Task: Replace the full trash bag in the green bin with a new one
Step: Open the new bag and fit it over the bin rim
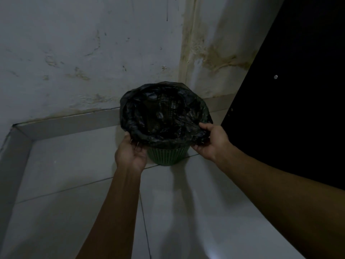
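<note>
The green bin (169,156) is standing at frame centre in a stained wall (74,53) corner, with a dark panel (298,90) occupying the right. Both the left hand (130,154) and right hand (212,143) are pinching the black bag (164,113) edge (contents too dark to see).

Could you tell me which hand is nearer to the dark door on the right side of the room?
The right hand is nearer; it grips the black bag's rim on the side beside the dark door. The left hand holds the rim's opposite side, farther from it.
</note>
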Demonstrator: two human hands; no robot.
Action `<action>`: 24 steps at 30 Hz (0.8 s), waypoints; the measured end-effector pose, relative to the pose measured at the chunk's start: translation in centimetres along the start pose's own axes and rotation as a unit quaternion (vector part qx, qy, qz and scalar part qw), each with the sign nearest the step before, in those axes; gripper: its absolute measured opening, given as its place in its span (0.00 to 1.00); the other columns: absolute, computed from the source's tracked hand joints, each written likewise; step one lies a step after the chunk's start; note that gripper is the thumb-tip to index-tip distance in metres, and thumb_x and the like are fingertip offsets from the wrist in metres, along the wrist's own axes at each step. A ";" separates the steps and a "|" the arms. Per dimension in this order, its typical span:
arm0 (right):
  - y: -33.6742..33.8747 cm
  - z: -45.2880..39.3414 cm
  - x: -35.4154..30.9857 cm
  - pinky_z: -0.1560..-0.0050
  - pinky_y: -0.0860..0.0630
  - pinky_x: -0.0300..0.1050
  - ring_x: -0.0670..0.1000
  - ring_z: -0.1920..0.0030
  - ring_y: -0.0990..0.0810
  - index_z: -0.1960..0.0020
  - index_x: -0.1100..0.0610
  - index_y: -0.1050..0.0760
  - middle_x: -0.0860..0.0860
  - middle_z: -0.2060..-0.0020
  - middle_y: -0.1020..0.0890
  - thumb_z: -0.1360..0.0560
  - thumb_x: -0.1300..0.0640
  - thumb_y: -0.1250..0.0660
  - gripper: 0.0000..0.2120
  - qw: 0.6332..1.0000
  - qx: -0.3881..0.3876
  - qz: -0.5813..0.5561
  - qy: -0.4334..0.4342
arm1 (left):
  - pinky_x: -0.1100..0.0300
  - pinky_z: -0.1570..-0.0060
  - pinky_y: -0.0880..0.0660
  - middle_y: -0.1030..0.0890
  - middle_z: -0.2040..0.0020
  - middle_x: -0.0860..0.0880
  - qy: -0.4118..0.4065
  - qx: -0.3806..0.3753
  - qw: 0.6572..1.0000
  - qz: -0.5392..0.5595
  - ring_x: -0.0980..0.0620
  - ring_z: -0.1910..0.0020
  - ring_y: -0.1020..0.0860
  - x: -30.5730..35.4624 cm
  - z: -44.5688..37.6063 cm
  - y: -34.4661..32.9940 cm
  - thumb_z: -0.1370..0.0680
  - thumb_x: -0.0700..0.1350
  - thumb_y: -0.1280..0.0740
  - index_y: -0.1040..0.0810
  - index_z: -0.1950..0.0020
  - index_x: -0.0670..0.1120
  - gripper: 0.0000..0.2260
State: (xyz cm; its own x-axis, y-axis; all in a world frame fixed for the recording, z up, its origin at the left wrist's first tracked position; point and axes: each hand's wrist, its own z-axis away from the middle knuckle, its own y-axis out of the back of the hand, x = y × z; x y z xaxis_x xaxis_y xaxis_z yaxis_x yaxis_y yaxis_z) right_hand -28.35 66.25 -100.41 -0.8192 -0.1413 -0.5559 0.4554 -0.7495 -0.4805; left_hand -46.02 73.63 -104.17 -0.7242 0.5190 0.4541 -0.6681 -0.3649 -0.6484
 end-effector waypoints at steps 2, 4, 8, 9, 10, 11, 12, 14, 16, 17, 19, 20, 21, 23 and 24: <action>0.2 -0.1 0.0 0.60 0.22 0.53 0.60 0.48 0.20 0.39 0.62 0.26 0.60 0.44 0.20 0.23 0.63 0.39 0.13 1.000 0.010 -0.001 0.001 | 0.52 0.34 0.29 0.21 0.44 0.44 -0.012 0.002 1.000 0.008 0.48 0.48 0.23 0.5 -0.4 0.0 0.18 0.45 0.41 0.24 0.52 0.42 0.10; 0.3 -0.1 0.0 0.60 0.22 0.52 0.60 0.46 0.20 0.36 0.61 0.27 0.60 0.42 0.20 0.24 0.63 0.39 0.17 1.000 0.013 -0.001 0.003 | 0.53 0.35 0.28 0.20 0.45 0.44 -0.021 0.003 1.000 0.011 0.48 0.44 0.22 1.0 -0.9 -0.1 0.18 0.43 0.41 0.24 0.51 0.41 0.09; 0.5 0.2 -0.1 0.61 0.23 0.51 0.59 0.50 0.20 0.36 0.62 0.27 0.60 0.40 0.20 0.23 0.62 0.41 0.16 1.000 0.005 0.006 0.000 | 0.57 0.37 0.29 0.27 0.31 0.42 -0.006 0.018 1.000 -0.018 0.47 0.32 0.28 0.9 -0.9 -0.8 0.17 0.39 0.45 0.28 0.33 0.37 0.14; 0.5 0.3 -0.1 0.60 0.23 0.51 0.59 0.51 0.20 0.37 0.62 0.27 0.60 0.40 0.21 0.23 0.62 0.41 0.15 1.000 0.003 0.011 -0.003 | 0.58 0.35 0.31 0.28 0.30 0.42 0.003 0.025 0.999 -0.025 0.47 0.31 0.29 0.9 -0.9 -1.0 0.17 0.39 0.46 0.29 0.32 0.37 0.15; 0.5 0.4 -0.1 0.59 0.23 0.52 0.59 0.51 0.20 0.38 0.63 0.27 0.60 0.41 0.21 0.23 0.62 0.41 0.15 1.000 -0.002 0.015 -0.007 | 0.58 0.33 0.33 0.28 0.30 0.42 0.010 0.027 0.999 -0.025 0.47 0.31 0.29 0.8 -1.0 -1.2 0.16 0.38 0.47 0.28 0.33 0.37 0.15; 0.5 0.5 -0.1 0.59 0.23 0.52 0.59 0.51 0.20 0.39 0.63 0.27 0.60 0.42 0.21 0.22 0.62 0.41 0.14 1.000 -0.003 0.018 -0.009 | 0.58 0.32 0.34 0.28 0.30 0.42 0.012 0.033 0.999 -0.029 0.47 0.30 0.29 0.9 -0.8 -1.6 0.16 0.39 0.48 0.27 0.35 0.37 0.15; 0.5 0.6 -0.1 0.60 0.23 0.53 0.59 0.52 0.20 0.39 0.63 0.27 0.60 0.43 0.20 0.22 0.62 0.41 0.13 1.000 -0.004 0.018 -0.011 | 0.58 0.33 0.34 0.28 0.30 0.43 0.011 0.040 0.998 -0.037 0.47 0.30 0.29 1.1 -0.8 -1.8 0.16 0.39 0.49 0.26 0.36 0.37 0.15; 0.5 0.8 -0.1 0.62 0.24 0.53 0.59 0.53 0.20 0.42 0.63 0.26 0.60 0.47 0.20 0.22 0.62 0.41 0.11 1.000 -0.005 0.022 -0.016 | 0.57 0.36 0.31 0.26 0.32 0.43 -0.004 0.047 0.998 -0.050 0.46 0.32 0.28 1.3 -0.4 -2.6 0.16 0.39 0.48 0.26 0.35 0.38 0.15; 0.5 1.1 0.0 0.63 0.25 0.51 0.59 0.54 0.20 0.42 0.63 0.26 0.60 0.50 0.19 0.22 0.63 0.41 0.11 0.999 -0.004 0.026 -0.023 | 0.57 0.45 0.27 0.21 0.43 0.42 -0.049 0.064 0.995 -0.055 0.45 0.45 0.21 1.6 0.3 -3.2 0.18 0.36 0.45 0.24 0.47 0.36 0.10; 0.7 1.2 0.0 0.63 0.25 0.51 0.59 0.53 0.20 0.40 0.63 0.26 0.60 0.48 0.19 0.23 0.63 0.41 0.13 0.999 -0.002 0.030 -0.025 | 0.56 0.46 0.26 0.20 0.51 0.43 -0.073 0.075 0.993 -0.058 0.46 0.54 0.21 1.8 0.5 -3.3 0.19 0.35 0.44 0.24 0.53 0.36 0.10; 1.0 1.1 0.0 0.63 0.24 0.50 0.59 0.51 0.20 0.36 0.62 0.27 0.59 0.44 0.19 0.23 0.62 0.41 0.16 0.999 -0.001 0.042 -0.028 | 0.52 0.45 0.25 0.23 0.56 0.45 -0.097 0.070 0.991 -0.054 0.47 0.60 0.24 2.3 0.5 -3.3 0.19 0.35 0.45 0.25 0.55 0.37 0.11; 1.1 1.2 -0.1 0.63 0.24 0.50 0.59 0.51 0.20 0.36 0.62 0.27 0.60 0.43 0.19 0.23 0.62 0.41 0.16 0.999 -0.006 0.043 -0.028 | 0.51 0.49 0.23 0.22 0.55 0.43 -0.105 0.069 0.991 -0.046 0.46 0.60 0.23 2.4 0.4 -3.1 0.20 0.34 0.43 0.24 0.56 0.37 0.10; 1.2 1.2 -0.2 0.63 0.24 0.51 0.59 0.51 0.20 0.36 0.62 0.27 0.60 0.43 0.19 0.22 0.62 0.41 0.16 0.999 -0.009 0.042 -0.026 | 0.50 0.56 0.20 0.20 0.53 0.40 -0.117 0.082 0.989 -0.044 0.44 0.60 0.22 2.4 0.0 -2.8 0.22 0.32 0.40 0.24 0.57 0.36 0.07; 1.4 1.1 -0.3 0.63 0.24 0.53 0.60 0.51 0.20 0.39 0.63 0.27 0.61 0.44 0.20 0.22 0.63 0.42 0.13 0.999 -0.014 0.033 -0.023 | 0.50 0.63 0.19 0.18 0.51 0.36 -0.153 0.134 0.977 -0.063 0.43 0.60 0.20 2.3 -0.5 -2.0 0.27 0.30 0.34 0.21 0.57 0.34 0.03; 1.4 1.1 -0.3 0.62 0.24 0.54 0.60 0.50 0.20 0.40 0.63 0.27 0.61 0.43 0.20 0.22 0.63 0.42 0.12 0.999 -0.016 0.030 -0.022 | 0.53 0.63 0.19 0.17 0.55 0.38 -0.168 0.159 0.970 -0.079 0.45 0.62 0.20 2.1 -0.2 -1.9 0.28 0.31 0.33 0.21 0.58 0.34 0.02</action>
State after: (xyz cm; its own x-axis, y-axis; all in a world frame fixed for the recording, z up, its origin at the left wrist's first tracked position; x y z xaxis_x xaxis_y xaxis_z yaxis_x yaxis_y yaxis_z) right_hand -27.87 64.56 -100.16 -0.8048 -0.2139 -0.5537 0.5140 -0.7176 -0.4699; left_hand -46.25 75.59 -102.16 -0.5880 0.3268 0.7399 -0.7553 -0.5491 -0.3577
